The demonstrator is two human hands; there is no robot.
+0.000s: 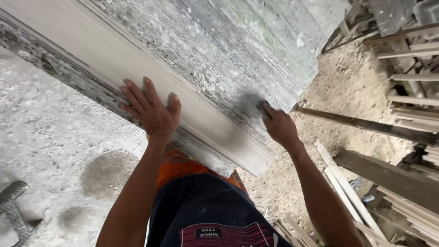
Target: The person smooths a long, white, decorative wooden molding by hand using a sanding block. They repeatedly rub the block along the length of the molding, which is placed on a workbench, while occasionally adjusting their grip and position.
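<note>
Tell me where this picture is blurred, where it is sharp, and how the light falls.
Head view: even daylight, no glare; the right hand and the dark pad under its fingers smear with motion blur against the weathered wooden panel; the left hand, flat on the pale moulded edge, is sharp; the wood slats at right look softer and dimmer.

wooden panel point(219, 55): matt, weathered, flaking grey-white finish | moulded edge point(137, 73), 10 o'clock: smooth pale sanded wood | floor point(50, 137), 8 o'clock: rough dusty concrete | timber slats point(411, 105), 3 o'clock: bare wood
</note>
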